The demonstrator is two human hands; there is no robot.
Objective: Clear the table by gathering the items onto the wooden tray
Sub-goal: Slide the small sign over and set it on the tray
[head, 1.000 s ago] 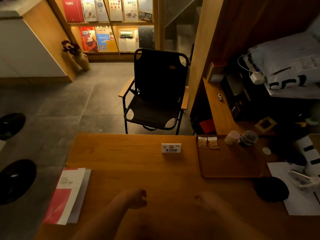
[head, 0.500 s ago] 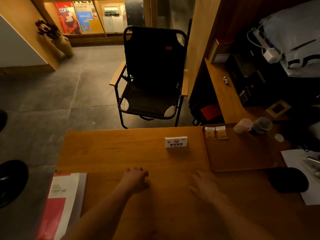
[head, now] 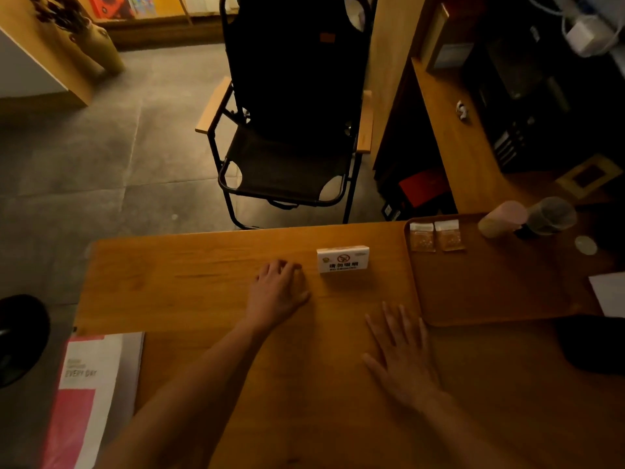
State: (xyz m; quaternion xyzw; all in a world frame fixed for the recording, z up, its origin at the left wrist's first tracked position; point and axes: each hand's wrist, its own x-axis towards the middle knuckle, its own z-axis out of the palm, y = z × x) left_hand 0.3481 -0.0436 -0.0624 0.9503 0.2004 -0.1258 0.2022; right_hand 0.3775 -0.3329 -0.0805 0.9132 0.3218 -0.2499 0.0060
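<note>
Your left hand (head: 277, 292) lies palm down on the long orange-brown wooden table (head: 203, 275), fingers loosely curled at the tips and holding nothing; its fingertips sit just beside the small white tent-shaped no-smoking sign (head: 342, 259), close to its left end but not clearly touching it. Your right hand (head: 400, 357) is spread flat on the table with fingers splayed and empty, its fingertips near the front left corner of the rounded rectangular wooden tray (head: 490, 292).

The tray rests on the right part of the table, apart from the sign. At its far left corner lie two small clear packets with white tops (head: 436, 235), side by side and filled with something brownish. Further right along the tray's far edge a pale pink tumbler (head: 502, 220) lies tipped on its side, and next to it a clear plastic cup (head: 549, 216), also on its side; whether the two touch is hard to tell in the dim light. A small pale round disc (head: 585, 245) lies on the tray near the cup.

At the table's near left corner a white and pink-red magazine (head: 88, 397) overhangs the edge. A flat black rounded object (head: 592, 343) lies to the right of the tray's front edge. Beyond the table stands a black folding chair with wooden armrests (head: 291, 123).
</note>
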